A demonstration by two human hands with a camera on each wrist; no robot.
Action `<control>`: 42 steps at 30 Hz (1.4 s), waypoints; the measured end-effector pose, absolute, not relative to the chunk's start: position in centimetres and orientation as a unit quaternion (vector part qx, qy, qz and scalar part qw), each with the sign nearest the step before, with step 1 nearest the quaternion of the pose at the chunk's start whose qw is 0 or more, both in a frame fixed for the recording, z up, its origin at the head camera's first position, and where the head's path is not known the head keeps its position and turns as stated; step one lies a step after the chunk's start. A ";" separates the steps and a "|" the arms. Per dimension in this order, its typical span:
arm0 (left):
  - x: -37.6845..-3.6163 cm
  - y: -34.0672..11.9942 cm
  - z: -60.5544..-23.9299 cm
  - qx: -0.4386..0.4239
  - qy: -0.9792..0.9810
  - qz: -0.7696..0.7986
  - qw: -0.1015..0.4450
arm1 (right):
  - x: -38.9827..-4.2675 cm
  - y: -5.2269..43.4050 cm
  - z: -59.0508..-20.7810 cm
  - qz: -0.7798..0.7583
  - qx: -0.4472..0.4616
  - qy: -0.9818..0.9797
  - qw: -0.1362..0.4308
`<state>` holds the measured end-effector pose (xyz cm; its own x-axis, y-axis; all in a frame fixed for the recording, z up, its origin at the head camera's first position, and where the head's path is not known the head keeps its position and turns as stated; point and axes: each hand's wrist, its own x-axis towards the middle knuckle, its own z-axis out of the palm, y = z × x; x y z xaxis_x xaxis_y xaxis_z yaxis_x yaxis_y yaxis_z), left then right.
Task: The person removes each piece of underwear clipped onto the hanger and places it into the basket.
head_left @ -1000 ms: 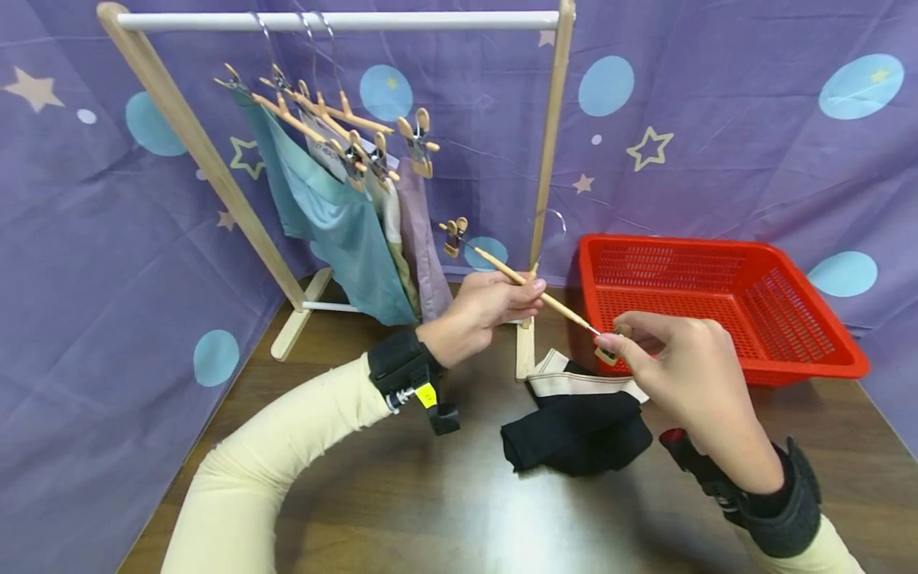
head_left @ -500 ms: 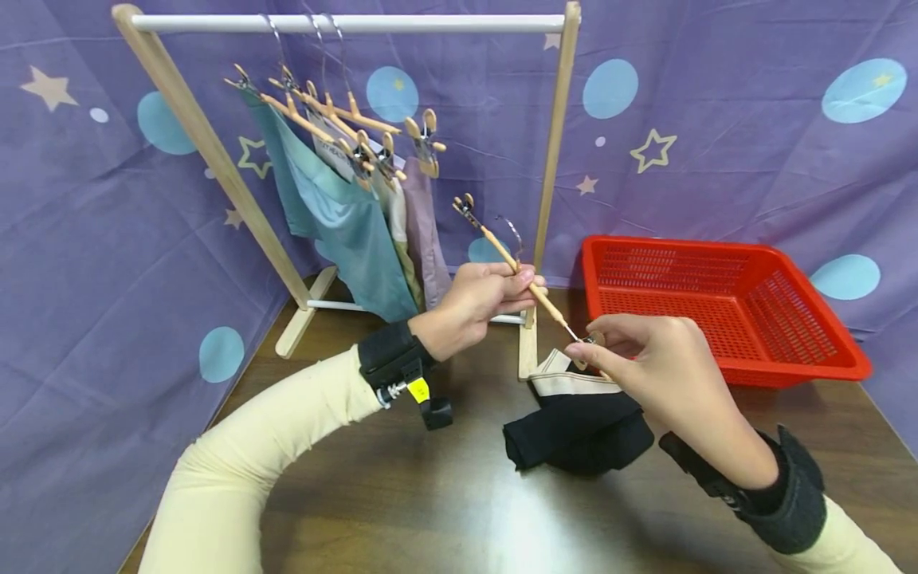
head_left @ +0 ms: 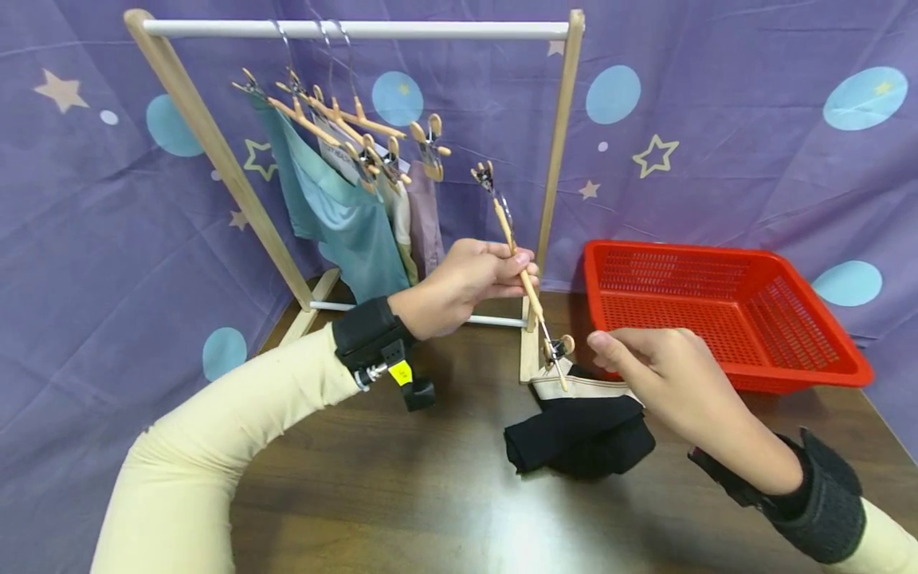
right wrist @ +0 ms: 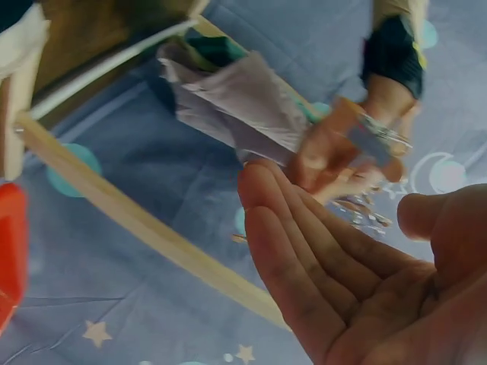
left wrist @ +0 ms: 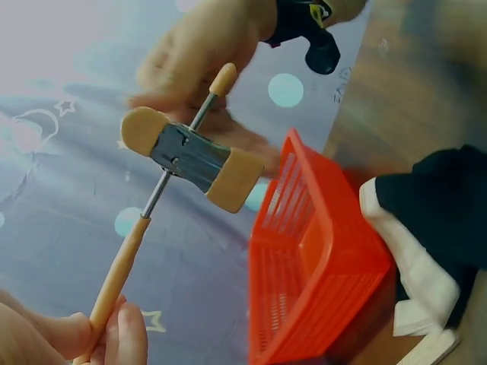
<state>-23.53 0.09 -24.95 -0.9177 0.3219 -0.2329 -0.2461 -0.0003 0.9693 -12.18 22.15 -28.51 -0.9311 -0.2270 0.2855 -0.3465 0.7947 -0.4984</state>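
Note:
My left hand pinches a wooden clip hanger near the middle of its bar, in front of the rack's right post. The hanger slants, one clip up toward the rack and the other clip down near the black cloth. To the right of that lower clip is my right hand, apart from the hanger and holding nothing; its fingers look straight and relaxed in the right wrist view. Below, a folded black garment with a cream waistband lies on the table.
A red plastic basket stands at the right. At the left back, a rack with a white rail carries several clip hangers with blue shorts and other clothes. A purple curtain with stars closes off the back.
The right hand has let go of the hanger's lower clip and drawn off to the right. In the left hand the hanger has swung to a steeper slant.

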 end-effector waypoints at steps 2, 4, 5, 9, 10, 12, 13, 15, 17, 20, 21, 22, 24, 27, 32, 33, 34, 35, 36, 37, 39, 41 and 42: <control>-23.6 -0.1 -24.2 0.032 0.683 0.703 0.195 | -12.3 22.4 -28.8 0.271 0.147 -0.947 0.087; -23.7 -0.2 -23.4 0.036 0.687 0.701 0.188 | -12.5 22.6 -29.3 0.254 0.145 -0.953 0.075; -23.7 -0.2 -22.9 0.040 0.689 0.699 0.186 | -12.5 22.7 -29.6 0.246 0.145 -0.956 0.071; -23.7 -0.2 -21.1 0.051 0.696 0.695 0.174 | -12.6 23.1 -30.5 0.221 0.145 -0.963 0.055; -23.8 -0.1 -20.7 0.052 0.698 0.694 0.172 | -12.6 23.2 -30.6 0.219 0.145 -0.963 0.053; -23.8 -0.1 -19.8 0.053 0.699 0.694 0.166 | -12.7 23.4 -31.0 0.214 0.144 -0.965 0.048; -23.9 0.0 -19.5 0.052 0.700 0.693 0.163 | -12.7 23.5 -31.1 0.212 0.143 -0.966 0.047; -24.0 0.1 -18.7 0.052 0.699 0.695 0.158 | -12.8 23.6 -31.4 0.208 0.143 -0.966 0.047; -24.2 0.2 -18.0 0.052 0.698 0.697 0.152 | -12.8 23.8 -31.7 0.206 0.143 -0.967 0.045; -24.4 0.5 -16.9 0.052 0.704 0.693 0.145 | -12.9 23.9 -32.0 0.202 0.141 -0.968 0.040; -24.5 0.5 -16.5 0.052 0.707 0.691 0.144 | -13.0 23.9 -32.1 0.202 0.140 -0.969 0.036; -24.6 0.7 -16.2 0.052 0.709 0.689 0.143 | -13.0 24.0 -32.2 0.202 0.140 -0.969 0.032; -24.8 0.9 -15.5 0.047 0.709 0.688 0.146 | -13.1 24.0 -32.4 0.203 0.140 -0.969 0.026; -25.0 1.3 -14.8 0.038 0.710 0.686 0.153 | -13.1 24.1 -32.7 0.207 0.139 -0.968 0.015; -25.4 2.0 -14.1 0.027 0.710 0.687 0.153 | -13.0 24.2 -32.9 0.209 0.133 -0.969 0.003; -25.4 2.1 -14.0 0.023 0.709 0.689 0.151 | -13.0 24.2 -32.9 0.209 0.132 -0.969 0.001; -25.5 2.3 -13.9 0.019 0.706 0.692 0.149 | -13.0 24.2 -33.0 0.208 0.131 -0.969 -0.001; -25.6 2.4 -13.8 0.014 0.705 0.694 0.146 | -13.0 24.2 -33.1 0.208 0.132 -0.969 -0.002; -25.8 2.5 -13.6 0.010 0.703 0.696 0.144 | -13.0 24.2 -33.2 0.208 0.132 -0.969 -0.004; -25.9 2.6 -13.5 0.006 0.702 0.698 0.141 | -13.1 24.2 -33.4 0.207 0.132 -0.969 -0.006; -26.2 2.9 -13.1 -0.004 0.701 0.700 0.137 | -13.1 24.2 -33.6 0.203 0.135 -0.970 -0.007; -26.6 3.1 -12.7 -0.015 0.702 0.700 0.130 | -13.1 24.2 -33.8 0.200 0.141 -0.970 -0.005; -26.8 3.2 -12.4 -0.020 0.704 0.699 0.126 | -13.1 24.3 -34.0 0.197 0.144 -0.970 -0.004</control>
<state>-26.77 3.18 -12.44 -0.9676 0.1478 -0.2048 -0.2039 0.0216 0.9788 -13.13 24.27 -33.95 -0.9582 -0.2819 0.0485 -0.2785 0.8804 -0.3839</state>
